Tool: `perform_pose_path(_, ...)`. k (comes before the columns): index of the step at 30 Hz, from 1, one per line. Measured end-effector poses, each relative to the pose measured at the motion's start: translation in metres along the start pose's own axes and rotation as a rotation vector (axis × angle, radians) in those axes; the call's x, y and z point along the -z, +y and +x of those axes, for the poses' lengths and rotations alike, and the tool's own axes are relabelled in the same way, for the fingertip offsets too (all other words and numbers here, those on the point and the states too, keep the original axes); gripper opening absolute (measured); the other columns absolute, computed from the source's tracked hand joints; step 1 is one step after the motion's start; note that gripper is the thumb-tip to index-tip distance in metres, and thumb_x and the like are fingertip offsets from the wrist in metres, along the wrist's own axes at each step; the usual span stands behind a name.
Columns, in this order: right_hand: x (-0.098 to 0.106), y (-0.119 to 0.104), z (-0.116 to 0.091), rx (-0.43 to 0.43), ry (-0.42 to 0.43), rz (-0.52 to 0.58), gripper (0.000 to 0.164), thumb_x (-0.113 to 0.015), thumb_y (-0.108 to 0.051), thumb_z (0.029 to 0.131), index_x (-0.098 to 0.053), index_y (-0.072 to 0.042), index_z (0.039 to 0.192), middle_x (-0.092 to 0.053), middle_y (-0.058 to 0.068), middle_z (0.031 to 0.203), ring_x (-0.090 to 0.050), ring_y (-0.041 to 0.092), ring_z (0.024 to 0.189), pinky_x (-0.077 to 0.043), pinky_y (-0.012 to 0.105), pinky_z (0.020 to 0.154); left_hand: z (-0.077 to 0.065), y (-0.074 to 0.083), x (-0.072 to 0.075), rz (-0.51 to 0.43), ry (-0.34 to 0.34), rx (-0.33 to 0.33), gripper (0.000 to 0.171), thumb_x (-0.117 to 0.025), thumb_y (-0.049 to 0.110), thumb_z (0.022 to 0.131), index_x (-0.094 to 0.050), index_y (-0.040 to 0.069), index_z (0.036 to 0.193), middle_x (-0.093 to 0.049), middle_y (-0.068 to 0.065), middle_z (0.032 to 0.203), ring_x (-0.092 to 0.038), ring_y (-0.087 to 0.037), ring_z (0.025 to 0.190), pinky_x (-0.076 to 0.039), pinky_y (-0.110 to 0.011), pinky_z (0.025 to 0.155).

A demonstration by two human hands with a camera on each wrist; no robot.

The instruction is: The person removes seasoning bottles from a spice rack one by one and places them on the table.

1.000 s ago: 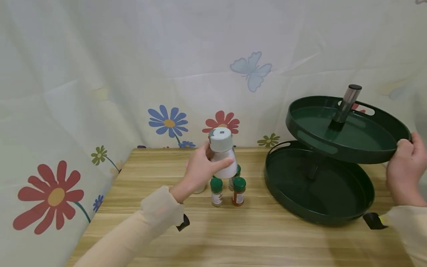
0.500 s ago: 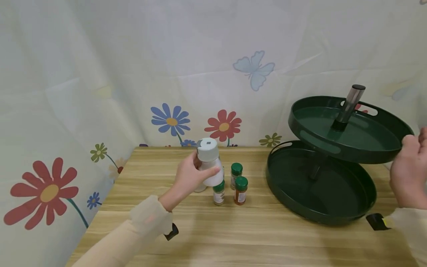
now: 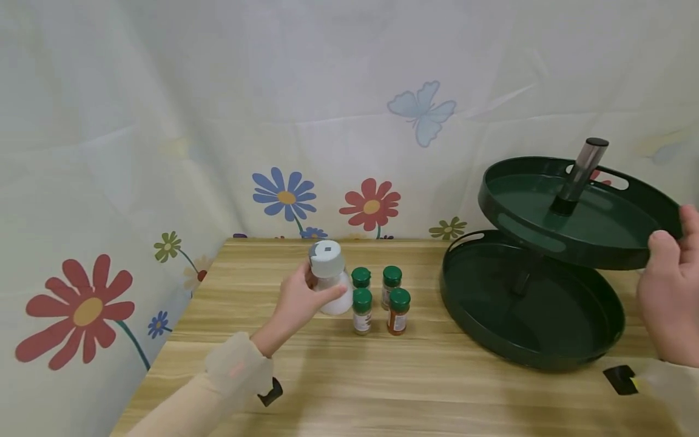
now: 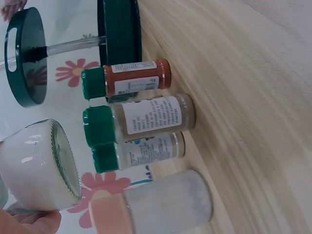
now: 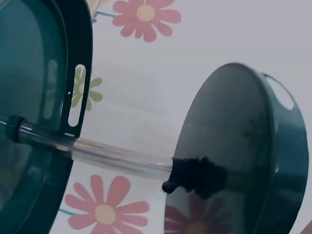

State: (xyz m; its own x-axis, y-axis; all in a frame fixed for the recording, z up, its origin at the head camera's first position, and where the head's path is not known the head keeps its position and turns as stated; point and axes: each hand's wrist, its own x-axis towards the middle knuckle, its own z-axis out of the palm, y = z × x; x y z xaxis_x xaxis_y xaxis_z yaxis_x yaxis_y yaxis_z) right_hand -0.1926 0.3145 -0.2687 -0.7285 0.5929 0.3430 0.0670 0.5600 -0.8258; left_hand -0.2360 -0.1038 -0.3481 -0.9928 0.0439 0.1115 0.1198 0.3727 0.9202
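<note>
My left hand (image 3: 297, 303) grips a white bottle (image 3: 334, 285) with a white cap, tilted slightly and held above the table. In the left wrist view that bottle (image 4: 39, 165) shows its ridged base, apart from the wood. To its right stand several green-capped spice jars (image 3: 363, 312); one holds a red spice (image 3: 398, 312). A jar with a pale pink lid (image 4: 161, 204) appears in the left wrist view, hidden in the head view. My right hand (image 3: 668, 291) is beside the upper tray (image 3: 595, 212), thumb overlapping its rim; contact cannot be told.
A dark green two-tier tray stand fills the right side. Its lower tray (image 3: 455, 309) rests on the wooden table (image 3: 437, 394), and a central post (image 3: 584, 170) rises through the upper one. A flowered curtain (image 3: 327, 121) hangs behind.
My left hand has moved left and down with the white bottle, away from in front of the spice jars. My right hand has loosened from its grip on the upper tray's rim.
</note>
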Motion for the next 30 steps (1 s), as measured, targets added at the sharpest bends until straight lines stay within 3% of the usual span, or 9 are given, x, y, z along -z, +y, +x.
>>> perform_pose_path(1, 0.0, -0.001, -0.003, 0.009, 0.009, -0.014, 0.048, -0.019, -0.025, 0.096, -0.005, -0.036, 0.14, -0.011, -0.011, 0.147, -0.013, 0.004, 0.134, -0.007, 0.029, 0.111, 0.0, -0.002, 0.0, 0.003, 0.003, 0.01, 0.064, -0.075, 0.034, 0.068, -0.046, 0.017, 0.122, -0.054, -0.001, 0.12, -0.051, -0.022, 0.114, -0.043, -0.043, 0.092)
perform_pose_path(6, -0.004, -0.007, -0.017, 0.169, 0.024, 0.066, 0.048, -0.023, -0.018, 0.095, -0.012, -0.027, 0.141, -0.019, -0.007, 0.145, -0.021, 0.002, 0.129, -0.01, 0.023, 0.11, -0.003, -0.017, 0.001, 0.016, 0.0, 0.04, 0.064, -0.075, 0.032, 0.068, -0.045, 0.016, 0.121, -0.054, -0.002, 0.12, -0.051, -0.023, 0.113, -0.042, -0.044, 0.093)
perform_pose_path(7, -0.005, -0.008, -0.019, 0.212, 0.02, 0.098, 0.048, -0.023, -0.017, 0.095, -0.014, -0.024, 0.141, -0.02, -0.005, 0.144, -0.021, 0.001, 0.129, -0.009, 0.02, 0.109, -0.003, -0.02, 0.001, 0.017, 0.001, 0.045, 0.063, -0.075, 0.031, 0.068, -0.046, 0.016, 0.121, -0.055, -0.002, 0.12, -0.051, -0.022, 0.113, -0.042, -0.044, 0.093)
perform_pose_path(8, -0.006, -0.008, -0.021, 0.264, 0.011, 0.141, 0.049, -0.023, -0.014, 0.094, -0.015, -0.02, 0.141, -0.008, -0.005, 0.148, -0.006, 0.004, 0.134, -0.002, 0.022, 0.111, -0.003, -0.023, 0.001, 0.018, 0.002, 0.047, 0.063, -0.076, 0.031, 0.067, -0.046, 0.015, 0.121, -0.055, -0.002, 0.12, -0.051, -0.022, 0.113, -0.042, -0.043, 0.093)
perform_pose_path(10, -0.008, -0.008, -0.025, 0.337, 0.001, 0.19, 0.049, -0.024, -0.011, 0.093, -0.017, -0.015, 0.141, -0.01, -0.001, 0.148, -0.005, 0.006, 0.135, -0.002, 0.018, 0.109, -0.003, -0.028, 0.0, 0.015, 0.007, 0.049, 0.063, -0.076, 0.03, 0.068, -0.045, 0.015, 0.121, -0.054, -0.002, 0.121, -0.05, -0.022, 0.114, -0.041, -0.043, 0.094)
perform_pose_path(12, -0.01, -0.008, -0.027, 0.396, 0.005, 0.226, 0.048, -0.027, -0.009, 0.092, -0.02, -0.011, 0.14, -0.015, 0.002, 0.148, -0.008, 0.008, 0.135, -0.005, 0.014, 0.108, -0.004, -0.033, 0.0, 0.014, 0.013, 0.054, 0.064, -0.076, 0.03, 0.067, -0.045, 0.014, 0.121, -0.054, -0.003, 0.121, -0.05, -0.022, 0.115, -0.041, -0.043, 0.094)
perform_pose_path(16, -0.013, -0.007, -0.033, 0.493, 0.025, 0.238, 0.046, -0.034, -0.009, 0.092, -0.027, -0.008, 0.138, -0.024, 0.006, 0.146, -0.014, 0.011, 0.135, -0.011, 0.02, 0.11, -0.004, -0.041, -0.001, 0.026, 0.016, 0.061, 0.065, -0.076, 0.03, 0.067, -0.045, 0.011, 0.122, -0.054, -0.005, 0.122, -0.05, -0.023, 0.114, -0.042, -0.043, 0.093)
perform_pose_path(23, -0.019, -0.002, -0.041, 0.602, -0.029, 0.205, 0.047, -0.039, -0.007, 0.091, -0.031, -0.01, 0.137, -0.028, 0.002, 0.144, -0.018, 0.012, 0.135, -0.024, 0.002, 0.093, -0.003, -0.052, -0.005, 0.059, 0.004, 0.078, 0.068, -0.076, 0.031, 0.067, -0.044, 0.009, 0.123, -0.052, -0.006, 0.124, -0.049, -0.025, 0.115, -0.041, -0.044, 0.093)
perform_pose_path(30, -0.025, 0.004, -0.044, 0.731, -0.109, 0.246, 0.045, -0.042, -0.005, 0.09, -0.034, -0.001, 0.134, -0.032, -0.003, 0.142, -0.02, 0.01, 0.135, -0.016, 0.014, 0.106, -0.003, -0.063, -0.009, 0.085, 0.0, 0.066, 0.066, -0.076, 0.028, 0.068, -0.045, 0.009, 0.123, -0.053, -0.007, 0.123, -0.05, -0.025, 0.115, -0.042, -0.043, 0.093)
